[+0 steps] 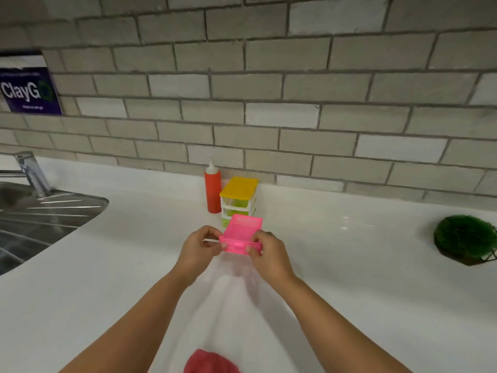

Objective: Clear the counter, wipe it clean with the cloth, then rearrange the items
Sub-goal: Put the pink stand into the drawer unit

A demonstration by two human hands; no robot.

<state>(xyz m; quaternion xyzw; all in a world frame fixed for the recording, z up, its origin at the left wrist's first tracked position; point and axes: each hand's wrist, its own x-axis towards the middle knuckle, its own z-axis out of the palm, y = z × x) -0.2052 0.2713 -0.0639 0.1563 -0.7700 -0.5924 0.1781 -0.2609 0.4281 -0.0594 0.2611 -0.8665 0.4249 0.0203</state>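
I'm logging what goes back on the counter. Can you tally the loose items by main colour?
Red: 2, red plastic squeeze bottle, crumpled red cloth
Pink: 1, pink plastic drawer tray
Yellow: 1, yellow-lidded mini drawer unit
Green: 1, round green artificial plant
Total: 5

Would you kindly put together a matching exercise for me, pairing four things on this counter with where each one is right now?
Things:
1. pink drawer
2. red squeeze bottle
3. green plant
4. red cloth

Places:
A. at the bottom edge of the view, nearest the person
B. held between the left hand and the right hand
C. at the far right of the counter
D. by the tiled wall, just left of the yellow-topped drawer unit

Pairs: 1-B, 2-D, 3-C, 4-A
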